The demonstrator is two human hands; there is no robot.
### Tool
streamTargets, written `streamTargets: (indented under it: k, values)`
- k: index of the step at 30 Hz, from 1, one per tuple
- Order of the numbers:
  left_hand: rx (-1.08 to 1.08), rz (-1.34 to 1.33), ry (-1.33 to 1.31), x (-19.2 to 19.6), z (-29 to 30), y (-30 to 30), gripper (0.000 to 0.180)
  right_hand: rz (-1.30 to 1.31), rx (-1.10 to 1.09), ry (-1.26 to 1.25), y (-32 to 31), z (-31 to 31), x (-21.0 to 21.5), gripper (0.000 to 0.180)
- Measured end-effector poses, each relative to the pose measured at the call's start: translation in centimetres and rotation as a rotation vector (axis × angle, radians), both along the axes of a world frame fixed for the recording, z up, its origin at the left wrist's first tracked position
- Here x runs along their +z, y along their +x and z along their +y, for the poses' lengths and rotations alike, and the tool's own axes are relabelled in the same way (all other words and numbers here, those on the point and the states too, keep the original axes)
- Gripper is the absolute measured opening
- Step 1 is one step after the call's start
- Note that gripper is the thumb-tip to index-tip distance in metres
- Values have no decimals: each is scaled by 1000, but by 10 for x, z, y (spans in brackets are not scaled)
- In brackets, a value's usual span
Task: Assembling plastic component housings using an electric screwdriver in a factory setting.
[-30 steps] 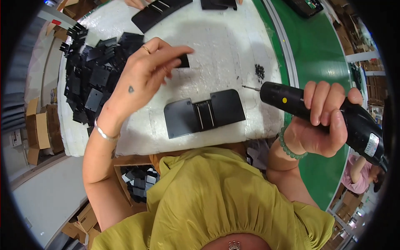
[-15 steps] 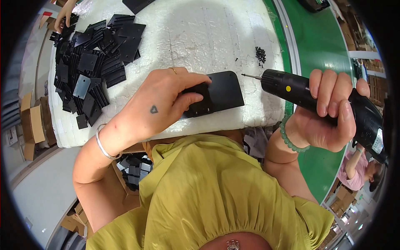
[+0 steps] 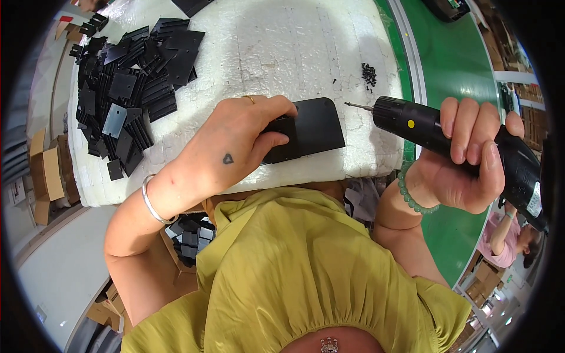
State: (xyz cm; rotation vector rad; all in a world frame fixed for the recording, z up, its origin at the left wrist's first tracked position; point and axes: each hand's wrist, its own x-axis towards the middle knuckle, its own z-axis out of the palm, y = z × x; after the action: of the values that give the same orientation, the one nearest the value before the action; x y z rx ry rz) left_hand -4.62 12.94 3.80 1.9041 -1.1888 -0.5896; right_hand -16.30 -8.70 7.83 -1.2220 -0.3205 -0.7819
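My left hand is closed on the left part of a flat black plate with rounded corners, thumb and forefinger pinching it over the white padded work surface. The hand covers the plate's left end. In my right hand is a black electric screwdriver with a yellow dot, held with the fingers wrapped round its body. Its thin bit points left and ends just short of the plate's right edge, not touching it. Beyond the bit lies a small pile of black screws.
A heap of black plates and ribbed parts covers the surface's left side. Below it at left stands an open cardboard box; another box of small parts sits under the table edge. A person in pink is at far right.
My left hand has turned slightly, and the plate's near edge has shifted a little. The screwdriver has moved slightly right. Another person's hand at the upper left has drawn back from the heap.
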Motion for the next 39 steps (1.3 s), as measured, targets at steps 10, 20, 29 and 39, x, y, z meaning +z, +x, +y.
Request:
streamTargets:
  k: [10,20,29,39]
  values:
    - [129,-191,75,-5,6,-5,45,6,67,-6,2,8,5,33]
    - [150,30,176,-24,9,-2,36,91,329,-152,26,49,8,36]
    - [149,58,157,-29,6,-2,32,214,188,-197,33,71,7,35]
    - [187,27,173,-29,9,-3,33,261,213,-439,42,82,12,28]
